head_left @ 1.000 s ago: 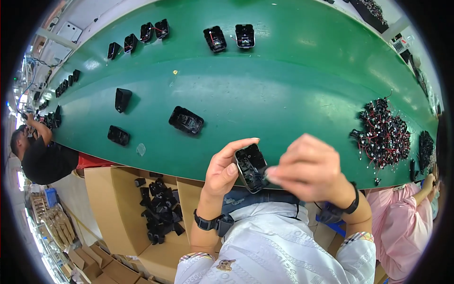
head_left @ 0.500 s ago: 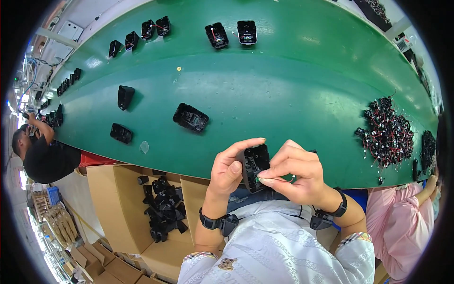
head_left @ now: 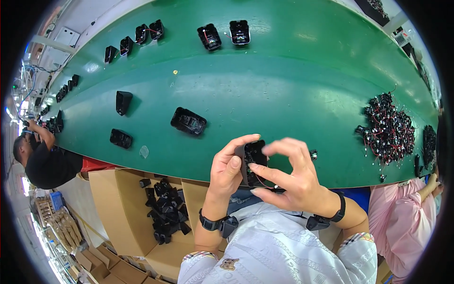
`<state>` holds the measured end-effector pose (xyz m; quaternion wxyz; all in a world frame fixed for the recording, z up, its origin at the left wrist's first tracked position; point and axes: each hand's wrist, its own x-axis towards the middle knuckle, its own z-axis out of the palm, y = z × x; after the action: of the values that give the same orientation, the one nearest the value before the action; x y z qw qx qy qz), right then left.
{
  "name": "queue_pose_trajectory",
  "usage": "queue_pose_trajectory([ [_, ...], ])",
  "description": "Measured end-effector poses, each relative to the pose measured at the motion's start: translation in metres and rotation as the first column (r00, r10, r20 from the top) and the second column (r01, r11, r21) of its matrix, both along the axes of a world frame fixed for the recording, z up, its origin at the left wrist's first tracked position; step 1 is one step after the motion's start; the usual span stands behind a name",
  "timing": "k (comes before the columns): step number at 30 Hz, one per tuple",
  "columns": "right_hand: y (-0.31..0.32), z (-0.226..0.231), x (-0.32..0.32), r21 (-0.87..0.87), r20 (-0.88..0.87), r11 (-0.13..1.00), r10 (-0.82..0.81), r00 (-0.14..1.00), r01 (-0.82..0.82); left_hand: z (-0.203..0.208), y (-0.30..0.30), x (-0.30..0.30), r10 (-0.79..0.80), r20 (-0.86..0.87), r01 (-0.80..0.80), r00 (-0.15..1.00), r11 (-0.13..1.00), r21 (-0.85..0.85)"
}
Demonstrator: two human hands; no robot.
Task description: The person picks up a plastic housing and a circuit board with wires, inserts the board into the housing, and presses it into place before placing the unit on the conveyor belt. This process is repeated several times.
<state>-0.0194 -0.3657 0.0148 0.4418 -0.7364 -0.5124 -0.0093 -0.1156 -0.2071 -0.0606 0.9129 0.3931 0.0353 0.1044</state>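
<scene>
My left hand (head_left: 228, 168) grips a black plastic housing (head_left: 256, 150) by its side, its open face turned toward my right hand. Inside the housing is a bit of green, apparently a small circuit board, and a thin red wire with a white plug trails out near its lower end. My right hand (head_left: 295, 177) has its fingers spread, partly blurred; one fingertip presses into the housing and the thumb stands apart below. Nothing shows pinched between these fingers. On the table just beyond it lies a small wired part (head_left: 313, 154).
Further housings (head_left: 188, 121) stand on the green table (head_left: 265, 94), several with red wires along the far side. A heap of wired parts (head_left: 388, 132) lies at right. Below the table's edge, a cardboard box (head_left: 120, 208) holds black pieces. Co-workers sit at far left (head_left: 49, 161) and right.
My right hand has gone from a pinch at the housing to spread fingers, one pressing inside. The red wire now shows more plainly. My left hand keeps its hold.
</scene>
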Motion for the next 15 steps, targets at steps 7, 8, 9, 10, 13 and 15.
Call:
queue_pose_trajectory([
  [7,-0.001,-0.010,0.011,0.009,-0.026,0.996,0.090,0.996,-0.090,0.003,-0.004,0.004,0.026,-0.019,-0.025,0.999,0.998,0.061],
  [8,0.000,-0.012,0.011,0.012,-0.059,0.995,0.098,0.993,-0.097,0.003,-0.005,0.005,0.025,-0.018,-0.024,1.000,0.998,0.064],
  [9,-0.001,-0.014,0.013,0.015,-0.091,0.994,0.106,0.990,-0.105,0.003,-0.006,0.006,0.042,-0.023,-0.040,0.999,0.996,0.083],
  [10,-0.002,-0.013,0.016,0.016,-0.089,0.995,0.104,0.991,-0.103,0.003,-0.007,0.007,0.059,-0.027,-0.056,0.998,0.993,0.100],
  [13,-0.014,-0.016,0.022,0.092,-0.687,0.984,0.175,0.705,-0.155,0.002,-0.012,0.009,0.109,-0.154,-0.068,0.982,0.966,0.250],
  [15,-0.025,-0.025,0.022,0.213,-0.850,0.973,0.229,0.475,-0.087,0.028,-0.019,0.022,0.109,-0.181,-0.057,0.977,0.961,0.271],
])
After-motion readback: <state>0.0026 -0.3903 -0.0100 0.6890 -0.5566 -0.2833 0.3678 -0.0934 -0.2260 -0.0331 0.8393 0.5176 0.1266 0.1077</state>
